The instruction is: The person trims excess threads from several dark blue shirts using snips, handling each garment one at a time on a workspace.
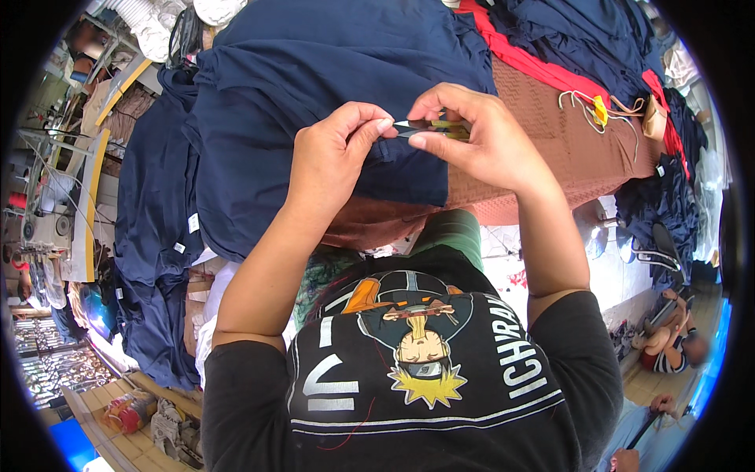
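Note:
My right hand [491,138] holds small thread snips [434,125], their two pointed blades slightly apart and aimed left. Just off the tips, the thumb and forefinger of my left hand [330,149] are pinched together. Whatever they grip is too fine or too hidden to make out. Both hands are raised over navy blue fabric [307,75], which lies in a broad pile across the work surface and hangs down at the left. White tags [193,223] show on its hanging part.
Brown textured cloth [550,118] covers the surface at the right, with a red strip [543,64] and a corded yellow piece [601,111] on it. More navy fabric [582,39] lies beyond. Machine equipment [55,228] stands far left. Other people [668,346] sit at lower right.

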{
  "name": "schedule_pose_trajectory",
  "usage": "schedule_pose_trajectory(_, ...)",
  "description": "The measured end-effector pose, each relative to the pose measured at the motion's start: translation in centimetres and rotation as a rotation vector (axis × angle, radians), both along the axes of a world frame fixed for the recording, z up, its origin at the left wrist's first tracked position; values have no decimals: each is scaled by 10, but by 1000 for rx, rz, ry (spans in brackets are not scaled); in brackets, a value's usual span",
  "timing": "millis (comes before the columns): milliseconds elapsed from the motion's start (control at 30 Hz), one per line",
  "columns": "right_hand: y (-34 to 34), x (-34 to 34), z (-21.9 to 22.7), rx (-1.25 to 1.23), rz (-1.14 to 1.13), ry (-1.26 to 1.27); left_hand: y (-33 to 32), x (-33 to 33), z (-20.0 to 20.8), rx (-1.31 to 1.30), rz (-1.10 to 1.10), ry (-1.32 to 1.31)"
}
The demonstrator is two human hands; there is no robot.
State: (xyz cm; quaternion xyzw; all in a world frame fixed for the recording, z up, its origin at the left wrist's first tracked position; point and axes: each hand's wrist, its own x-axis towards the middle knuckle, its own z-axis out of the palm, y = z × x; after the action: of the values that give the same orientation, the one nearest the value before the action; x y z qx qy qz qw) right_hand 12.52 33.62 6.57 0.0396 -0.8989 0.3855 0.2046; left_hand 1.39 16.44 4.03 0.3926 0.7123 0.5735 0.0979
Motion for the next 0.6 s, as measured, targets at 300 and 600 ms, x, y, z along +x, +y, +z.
schedule_pose_trajectory(300, -4, -10, -47, -404, -106, 54, -16, -1, 22, 375, -68, -68)
schedule_pose_trajectory(600, -11, -2, -41, -183, -93, 289, -37, -12, 42, -5, -263, 66)
